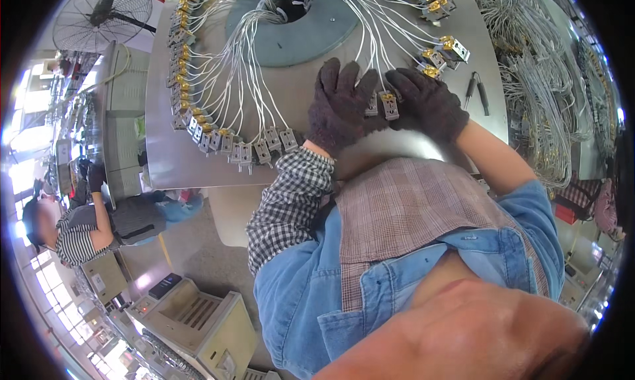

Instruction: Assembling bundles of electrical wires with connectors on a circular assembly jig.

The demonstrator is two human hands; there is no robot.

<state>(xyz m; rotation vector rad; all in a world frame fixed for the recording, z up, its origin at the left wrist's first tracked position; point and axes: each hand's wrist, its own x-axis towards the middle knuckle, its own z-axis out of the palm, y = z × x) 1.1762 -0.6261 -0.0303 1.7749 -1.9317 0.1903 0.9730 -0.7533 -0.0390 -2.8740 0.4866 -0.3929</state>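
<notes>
Both my hands wear dark knitted gloves and rest near the front edge of a metal worktop (218,171). My left hand (338,109) lies palm down with its fingers spread, beside white wires. Across from it, my right hand (433,103) has its fingers stretched toward the left. A small metal connector housing (389,106) on a white wire lies between the hands, close to the right fingers. Another housing (372,107) sits just left of it, partly hidden by my left glove. Neither hand visibly grips anything; the undersides of the fingers are hidden.
White wires fan out from a grey ring (291,46) to a curved row of housings (228,142) and more housings (453,49). Right of my hand lies a black-handled tool (481,94). Wire bundles (529,82) fill the right side. A co-worker (92,228) is left, below a fan (102,13).
</notes>
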